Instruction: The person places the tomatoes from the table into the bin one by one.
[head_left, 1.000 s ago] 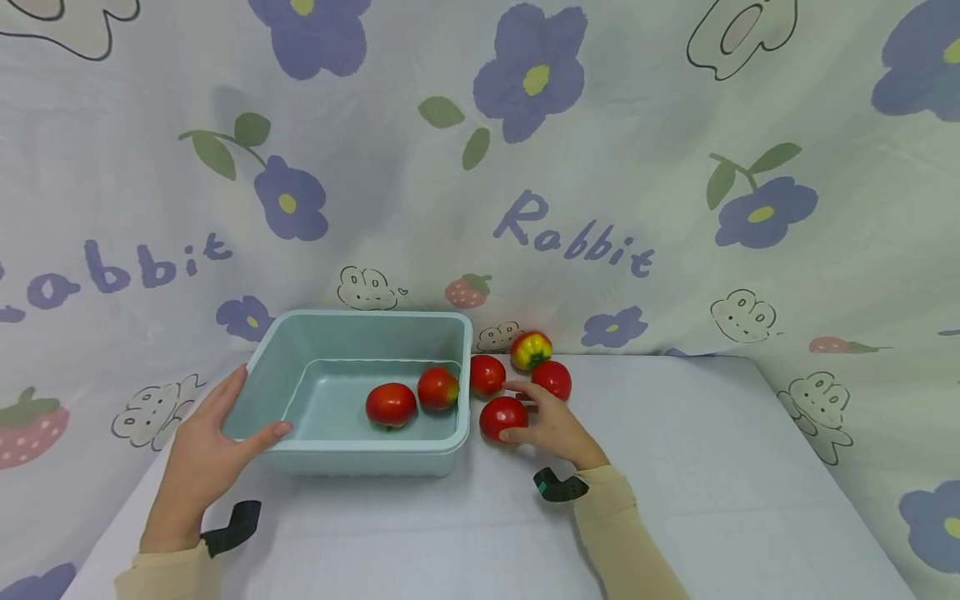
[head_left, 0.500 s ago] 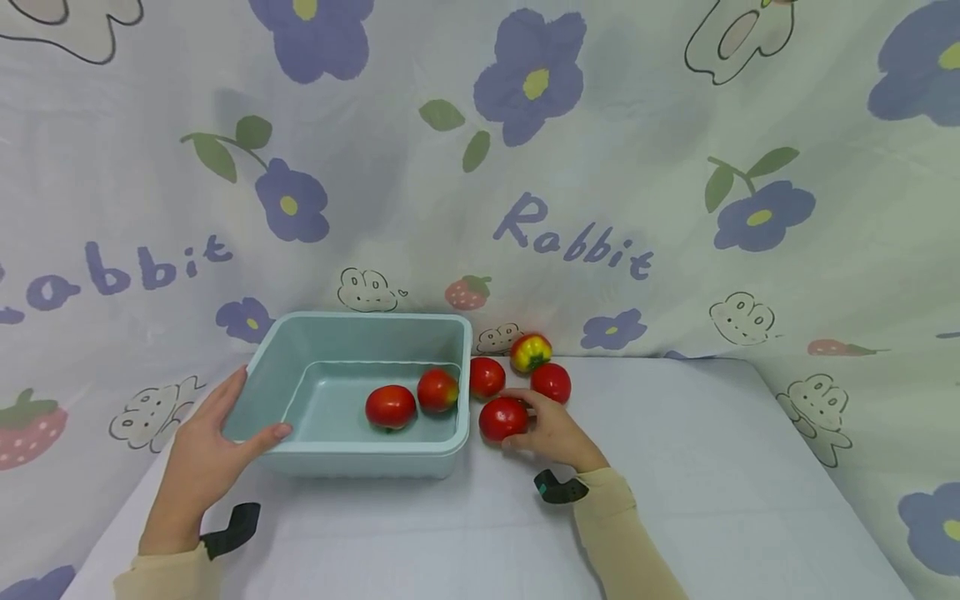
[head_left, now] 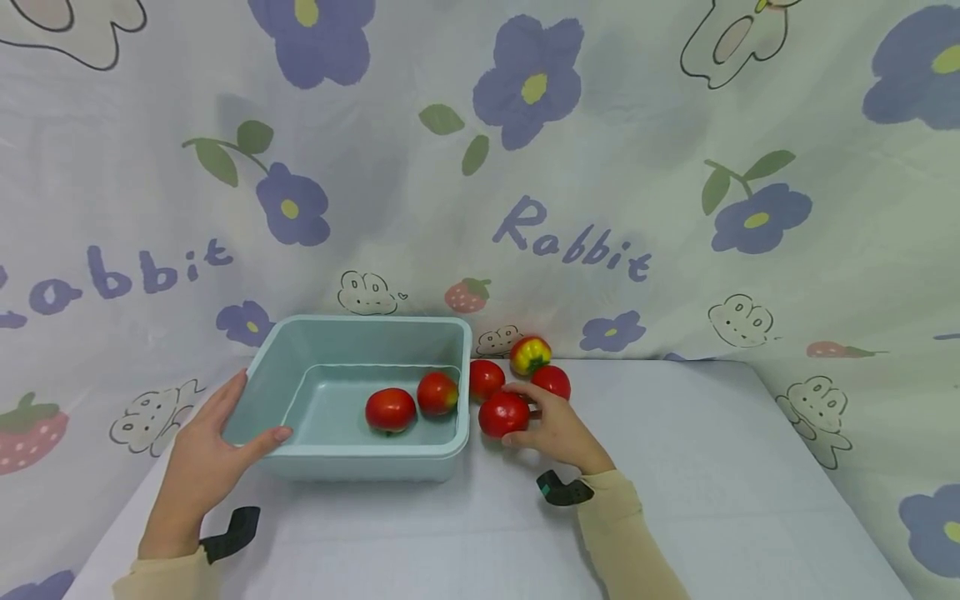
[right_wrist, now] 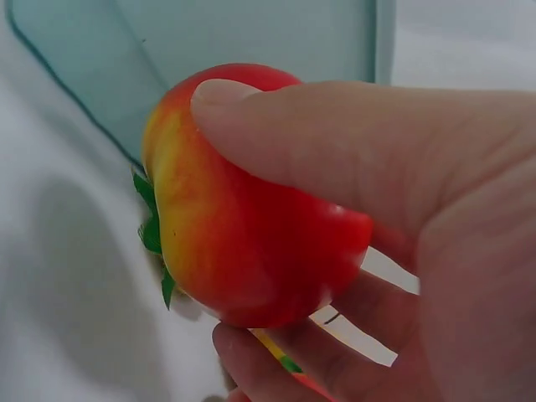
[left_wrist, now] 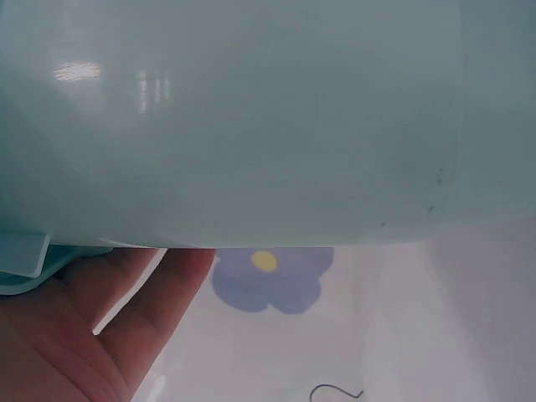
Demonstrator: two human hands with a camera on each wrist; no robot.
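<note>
In the head view my right hand [head_left: 557, 429] holds a red tomato [head_left: 503, 415] just right of the bin. The right wrist view shows the thumb across this tomato [right_wrist: 260, 218], fingers curled beneath; its yellowish side bears green leaves. A pale blue-green plastic bin [head_left: 352, 449] stands left of centre, two red tomatoes [head_left: 391, 410] lying on its floor. My left hand [head_left: 202, 467] grips the bin's near left corner, thumb over the rim, fingers along the outer side. In the left wrist view the bin's wall [left_wrist: 268, 126] hides the fingertips.
Behind the held tomato are two more red ones, one beside the bin [head_left: 487, 381] and another farther right [head_left: 552, 382]. A red-and-yellow fruit with a green end [head_left: 530, 355] lies at the back. A printed cloth [head_left: 420, 200] hangs behind the white table [head_left: 712, 467].
My right fingers have closed around the nearest tomato, which has risen slightly. The left hand and the bin keep their places; the head view has tilted up a little.
</note>
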